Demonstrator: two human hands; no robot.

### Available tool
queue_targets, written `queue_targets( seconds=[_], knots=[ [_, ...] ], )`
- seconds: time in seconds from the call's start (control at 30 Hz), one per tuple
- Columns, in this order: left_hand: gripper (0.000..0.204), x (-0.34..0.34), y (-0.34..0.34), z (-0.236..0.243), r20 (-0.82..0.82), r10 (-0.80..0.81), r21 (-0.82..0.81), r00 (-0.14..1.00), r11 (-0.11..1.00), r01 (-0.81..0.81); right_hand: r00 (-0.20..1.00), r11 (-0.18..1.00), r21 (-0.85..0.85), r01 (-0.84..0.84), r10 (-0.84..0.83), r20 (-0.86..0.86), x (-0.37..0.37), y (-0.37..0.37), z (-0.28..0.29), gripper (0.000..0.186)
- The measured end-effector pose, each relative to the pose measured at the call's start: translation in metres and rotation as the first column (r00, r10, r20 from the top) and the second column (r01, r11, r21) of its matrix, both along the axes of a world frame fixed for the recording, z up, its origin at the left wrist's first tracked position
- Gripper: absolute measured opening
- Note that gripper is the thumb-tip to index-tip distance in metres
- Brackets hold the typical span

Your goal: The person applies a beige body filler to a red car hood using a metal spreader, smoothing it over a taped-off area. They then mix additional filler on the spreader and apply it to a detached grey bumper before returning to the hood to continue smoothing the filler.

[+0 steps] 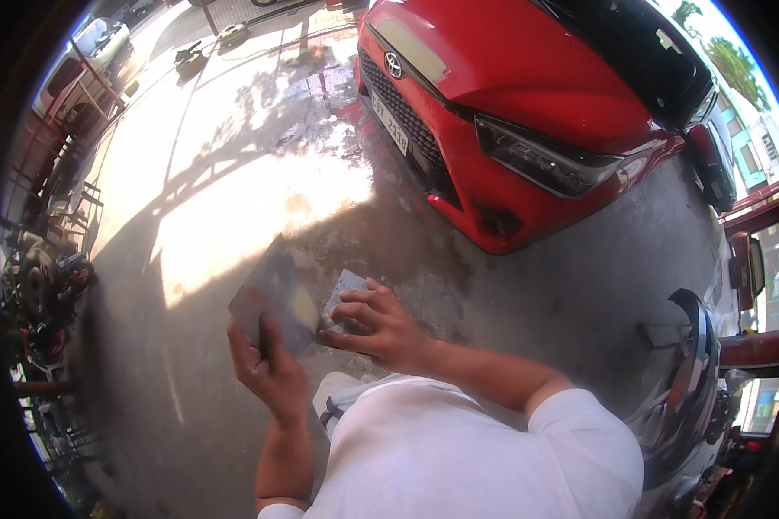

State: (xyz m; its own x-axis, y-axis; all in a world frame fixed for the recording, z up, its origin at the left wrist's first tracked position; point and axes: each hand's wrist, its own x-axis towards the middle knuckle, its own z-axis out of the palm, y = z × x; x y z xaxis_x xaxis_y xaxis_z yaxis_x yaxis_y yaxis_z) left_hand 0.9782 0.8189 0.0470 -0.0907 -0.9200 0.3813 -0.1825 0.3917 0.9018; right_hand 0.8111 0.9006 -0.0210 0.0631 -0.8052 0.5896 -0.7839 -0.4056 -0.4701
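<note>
The left hand (268,368) pinches a flat grey rectangular board (273,294) between thumb and fingers; the right hand (376,324), fingers curled, grips a small grey scraper blade (344,290) touching the board's edge.

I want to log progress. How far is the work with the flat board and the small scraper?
Done: a pale patch of paste already lies on the flat board. In hand: the left hand holds the board; the right hand presses the small scraper to its edge. Left: the red car stands apart, untouched.
</note>
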Motion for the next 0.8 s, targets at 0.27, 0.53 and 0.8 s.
queue_targets(
  seconds=[0.27, 0.53, 0.8],
  knots=[
    [0.034, -0.030, -0.198, -0.037, -0.620, 0.063, 0.567, 0.782, 0.726, 0.390, 0.927, 0.996, -0.059, -0.066, 0.083, 0.365, -0.001, -0.170, 0.005, 0.056],
    [0.034, -0.058, -0.385, -0.077, -0.223, -0.514, 0.285, 0.828, 0.778, 0.559, 0.863, 0.862, 0.150, 0.485, -0.443, -0.242, -0.068, -0.314, 0.001, 0.052],
    [0.035, -0.130, -0.532, -0.015, -0.249, -0.551, 0.009, 0.796, 0.821, 0.571, 0.887, 0.872, 0.181, 0.455, -0.426, -0.181, -0.053, -0.432, -0.016, 0.052]
  ],
)
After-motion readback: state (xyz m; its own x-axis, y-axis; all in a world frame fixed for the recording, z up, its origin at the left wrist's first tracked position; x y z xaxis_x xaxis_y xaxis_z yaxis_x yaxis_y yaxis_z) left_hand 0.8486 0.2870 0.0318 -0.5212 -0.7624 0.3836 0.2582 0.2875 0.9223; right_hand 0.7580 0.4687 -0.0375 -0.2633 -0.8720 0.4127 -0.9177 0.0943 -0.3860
